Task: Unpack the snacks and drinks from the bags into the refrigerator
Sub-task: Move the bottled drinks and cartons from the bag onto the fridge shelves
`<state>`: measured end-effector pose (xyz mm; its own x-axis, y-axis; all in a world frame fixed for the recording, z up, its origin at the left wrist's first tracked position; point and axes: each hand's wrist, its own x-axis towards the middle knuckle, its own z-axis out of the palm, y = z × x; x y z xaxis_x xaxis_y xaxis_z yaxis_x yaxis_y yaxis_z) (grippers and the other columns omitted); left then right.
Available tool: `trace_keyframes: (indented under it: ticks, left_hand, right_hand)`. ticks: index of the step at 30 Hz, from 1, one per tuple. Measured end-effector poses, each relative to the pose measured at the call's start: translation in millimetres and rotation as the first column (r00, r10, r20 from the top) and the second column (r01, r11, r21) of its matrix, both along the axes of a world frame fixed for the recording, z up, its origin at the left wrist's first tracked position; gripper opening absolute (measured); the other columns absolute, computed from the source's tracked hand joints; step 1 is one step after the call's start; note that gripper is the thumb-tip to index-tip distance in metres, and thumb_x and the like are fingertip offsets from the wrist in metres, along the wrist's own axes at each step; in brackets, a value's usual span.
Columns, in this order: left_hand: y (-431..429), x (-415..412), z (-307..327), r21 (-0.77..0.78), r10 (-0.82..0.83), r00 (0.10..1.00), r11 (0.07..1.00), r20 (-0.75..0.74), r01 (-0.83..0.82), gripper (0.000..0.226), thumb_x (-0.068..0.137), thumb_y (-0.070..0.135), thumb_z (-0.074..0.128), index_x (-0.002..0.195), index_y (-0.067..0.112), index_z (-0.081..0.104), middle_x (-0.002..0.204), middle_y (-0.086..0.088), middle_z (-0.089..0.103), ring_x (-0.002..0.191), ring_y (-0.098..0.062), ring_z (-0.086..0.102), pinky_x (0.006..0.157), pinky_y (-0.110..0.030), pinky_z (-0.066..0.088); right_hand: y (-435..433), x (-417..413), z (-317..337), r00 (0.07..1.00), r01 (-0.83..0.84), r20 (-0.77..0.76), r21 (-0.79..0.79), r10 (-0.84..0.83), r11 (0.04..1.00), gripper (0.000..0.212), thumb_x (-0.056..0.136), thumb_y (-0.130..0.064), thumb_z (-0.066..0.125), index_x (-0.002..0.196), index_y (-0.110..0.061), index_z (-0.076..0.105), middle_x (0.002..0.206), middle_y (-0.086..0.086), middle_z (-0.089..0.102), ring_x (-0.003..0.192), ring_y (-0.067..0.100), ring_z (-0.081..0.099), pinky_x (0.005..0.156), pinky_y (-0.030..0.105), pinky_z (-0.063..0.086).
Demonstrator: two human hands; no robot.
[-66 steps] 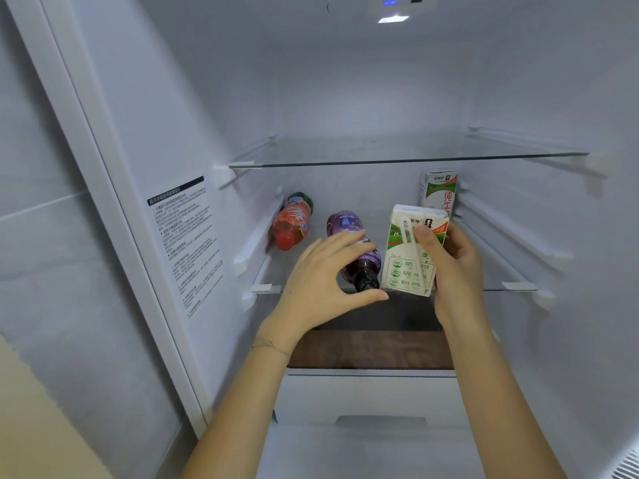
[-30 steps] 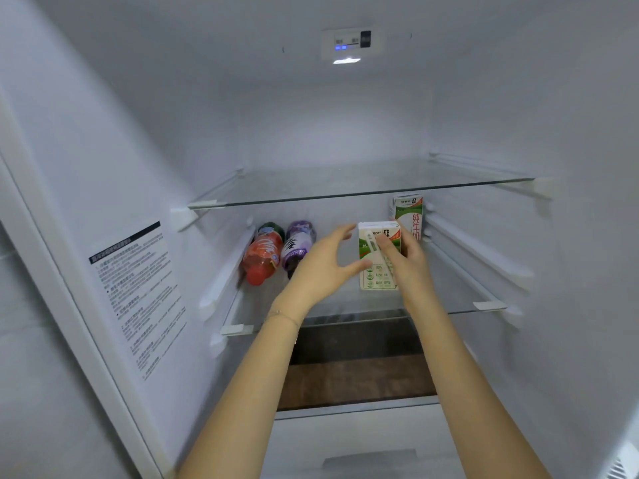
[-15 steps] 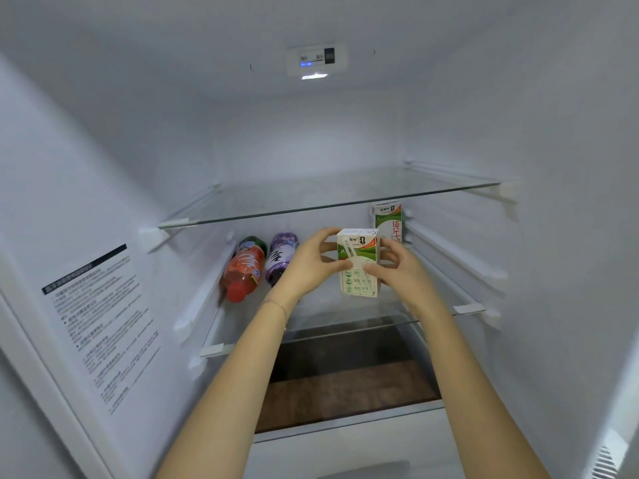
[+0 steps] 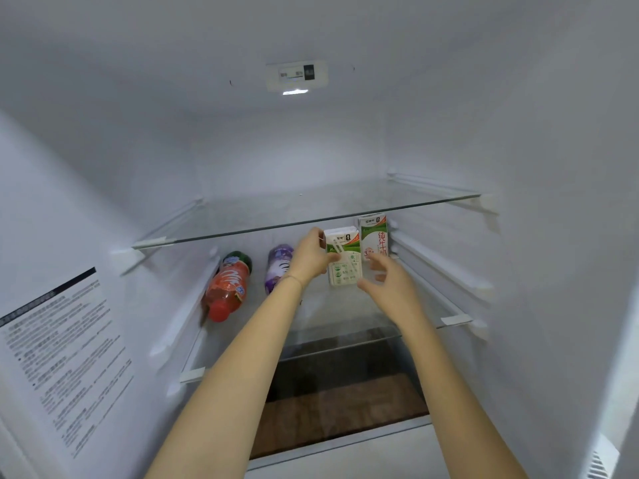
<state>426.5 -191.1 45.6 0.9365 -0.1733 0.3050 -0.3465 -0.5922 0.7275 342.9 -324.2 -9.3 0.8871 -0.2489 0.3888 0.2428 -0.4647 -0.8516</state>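
Inside the refrigerator, a small green-and-white milk carton (image 4: 344, 267) stands upright on the lower glass shelf (image 4: 349, 318). My left hand (image 4: 309, 259) grips its left side, thumb on the front and fingers at the top edge. My right hand (image 4: 389, 286) is just right of it with fingers spread and loose; whether the thumb touches the carton's lower corner I cannot tell. A second milk carton (image 4: 375, 238) stands right behind, against the right wall. An orange soda bottle (image 4: 228, 286) and a purple bottle (image 4: 278, 267) lie on their sides at the shelf's left.
An upper glass shelf (image 4: 311, 210) hangs close above the cartons. White rails line both side walls. Below the lower shelf is a compartment with a brown wooden-looking floor (image 4: 342, 409). A printed label (image 4: 62, 357) is on the left wall, and a light (image 4: 295, 77) is on the ceiling.
The carton went from my right hand's grip deeper onto the shelf, beside the rear carton. My left hand took hold of its left side; my right hand let go and opened.
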Motion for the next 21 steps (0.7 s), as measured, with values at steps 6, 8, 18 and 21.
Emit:
trace_keyframes:
  ticks: [6, 8, 18, 21]
  left_hand:
    - [-15, 16, 0, -0.029, 0.045, 0.997, 0.999, 0.056, -0.043, 0.035, 0.085, 0.003, 0.069, 0.116, 0.004, 0.052, 0.122, -0.015, 0.063, 0.113, -0.028, 0.061, 0.091, -0.044, 0.055]
    - [-15, 18, 1, -0.003, 0.038, 0.997, 0.999, 0.065, -0.038, 0.038, 0.085, 0.005, 0.07, 0.119, 0.004, 0.053, 0.123, -0.014, 0.062, 0.114, -0.027, 0.061, 0.093, -0.041, 0.053]
    - [43, 15, -5, 0.735, 0.149, 0.985, 0.658, 0.082, -0.161, 0.063, 0.087, 0.044, 0.062, 0.141, 0.018, 0.044, 0.142, -0.011, 0.045, 0.13, -0.035, 0.041, 0.105, -0.05, 0.04]
    - [61, 11, -11, 0.692, 0.186, 0.979, 0.697, 0.081, -0.189, 0.034, 0.08, 0.018, 0.06, 0.112, 0.005, 0.062, 0.116, -0.015, 0.06, 0.104, -0.032, 0.057, 0.089, -0.044, 0.054]
  right_hand:
    - [-9, 1, -5, 0.996, 0.019, -0.084, -0.074, -0.025, 0.997, 0.054, 0.088, -0.02, 0.066, 0.138, -0.024, 0.045, 0.134, -0.001, 0.053, 0.118, 0.015, 0.052, 0.092, 0.028, 0.042]
    - [-10, 4, 1, 0.994, 0.026, -0.104, -0.095, -0.036, 0.995, 0.055, 0.088, -0.019, 0.066, 0.139, -0.021, 0.045, 0.136, 0.001, 0.053, 0.12, 0.018, 0.052, 0.095, 0.031, 0.043]
    - [-7, 42, 32, 0.969, -0.034, -0.245, -0.158, -0.006, 0.987, 0.055, 0.086, -0.024, 0.07, 0.134, -0.011, 0.047, 0.137, 0.007, 0.054, 0.123, 0.024, 0.053, 0.095, 0.037, 0.044]
    - [-3, 63, 36, 0.957, -0.058, -0.29, -0.18, 0.003, 0.982, 0.046, 0.085, -0.029, 0.071, 0.125, -0.011, 0.055, 0.129, 0.008, 0.061, 0.116, 0.024, 0.058, 0.092, 0.036, 0.045]
